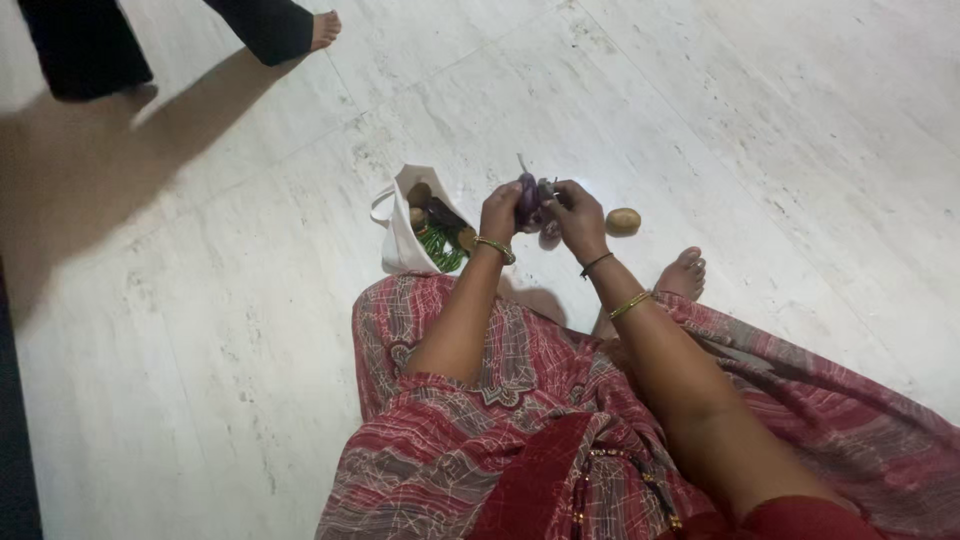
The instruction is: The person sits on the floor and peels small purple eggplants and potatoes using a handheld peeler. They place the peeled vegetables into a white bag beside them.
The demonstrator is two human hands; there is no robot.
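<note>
I've got a purple eggplant (526,198) up between both hands, held above the floor just ahead of my knees, its thin stem poking up. My left hand (499,212) wraps the eggplant from the left, fingers curled together round its body. My right hand (577,215) comes in from the right, fingertips pinching something small and dark at the eggplant's top; I cannot tell what it is, too small to make out. Bangles sit on both wrists.

Just left of my hands lies a white bag (402,240), mouth open, with green beans (439,245) and a few brownish vegetables showing inside. To the right of my right hand a potato (623,221) rests on the floor, near but apart from my fingers. Below it my bare foot (683,273) pokes out from the red patterned cloth (500,420) over my lap.

The floor (760,130) is pale marble tile. Top left, another person's bare foot (324,28) and dark trouser legs stand well apart from me.
</note>
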